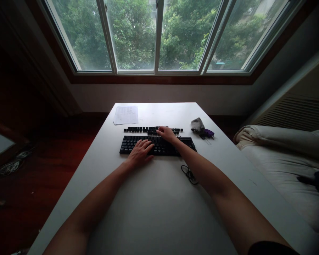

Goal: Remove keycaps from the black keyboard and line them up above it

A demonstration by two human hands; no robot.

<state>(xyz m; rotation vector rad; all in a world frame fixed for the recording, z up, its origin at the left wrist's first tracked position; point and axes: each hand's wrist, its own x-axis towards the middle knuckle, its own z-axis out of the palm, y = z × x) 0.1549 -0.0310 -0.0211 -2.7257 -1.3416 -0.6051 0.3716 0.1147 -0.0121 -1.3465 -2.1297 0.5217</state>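
A black keyboard [166, 148] lies across the white table. My left hand [141, 152] rests over its left-centre part, palm down, fingers stretched out and slightly apart. Just behind the keyboard, loose black keycaps [138, 129] stand in rows. My right hand [166, 133] reaches over the keyboard to these rows, its thumb and fingertips pinched together at the keycaps. Whatever sits in that pinch is too small to make out. The right forearm covers part of the keyboard's right side. A black cable [189, 175] lies coiled in front of the keyboard, partly under that forearm.
Printed paper sheets [126, 115] lie at the table's far left. Toward the far right are a grey cloth [197, 124] and a purple bunched item [207, 133]. A cushioned seat [281, 159] adjoins the right side. Beyond the table [159, 212] is a window [159, 39].
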